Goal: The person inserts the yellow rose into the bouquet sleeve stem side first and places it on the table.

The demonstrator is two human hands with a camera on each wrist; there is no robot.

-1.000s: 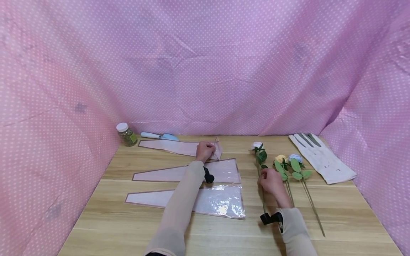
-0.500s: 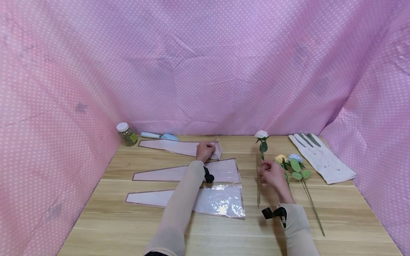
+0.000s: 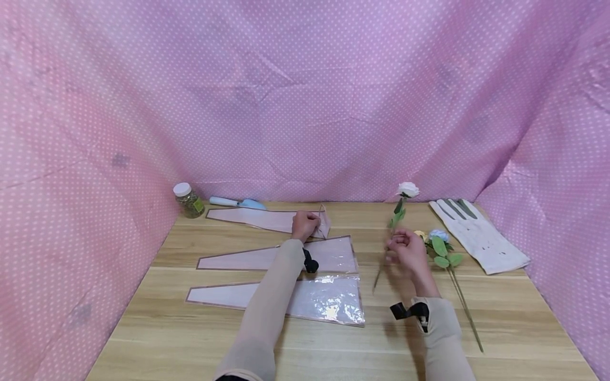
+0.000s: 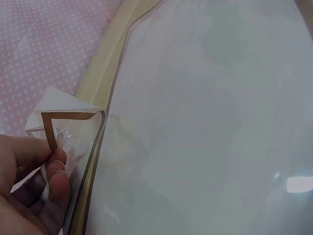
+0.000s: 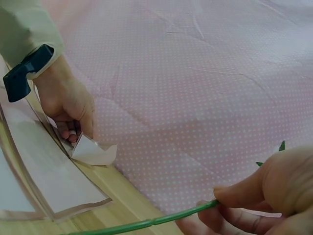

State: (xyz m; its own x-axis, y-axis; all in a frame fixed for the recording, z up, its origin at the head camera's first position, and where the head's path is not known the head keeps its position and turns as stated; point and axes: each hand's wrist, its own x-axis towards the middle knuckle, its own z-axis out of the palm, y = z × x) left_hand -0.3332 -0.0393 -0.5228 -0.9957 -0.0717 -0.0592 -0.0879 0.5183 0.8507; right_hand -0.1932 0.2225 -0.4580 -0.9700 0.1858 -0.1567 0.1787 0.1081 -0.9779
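My left hand (image 3: 305,225) pinches the raised wide end of the farthest flower sleeve (image 3: 257,217), a tapered clear and white wrapper with a brown border. In the left wrist view its bordered corner (image 4: 68,116) is folded up at the fingertips. Between thumb and fingers of my right hand (image 3: 410,253) is the green stem (image 5: 154,222) of an artificial white rose (image 3: 407,190), held tilted above the table with its bloom up and away. Two more flower sleeves (image 3: 233,259) lie flat nearer me, partly under the left forearm.
A yellow rose (image 3: 421,234), partly hidden by the right hand, and a blue rose (image 3: 438,235) lie at the right. Beyond them is a white glove (image 3: 481,238). A lidded jar (image 3: 188,201) and a blue trowel (image 3: 238,202) are at the back left, before the pink curtain (image 3: 305,106).
My right hand has lifted the white rose off the table, and its bloom has swung up and rightward while the stem tilted. My left hand stays at the far sleeve's end.
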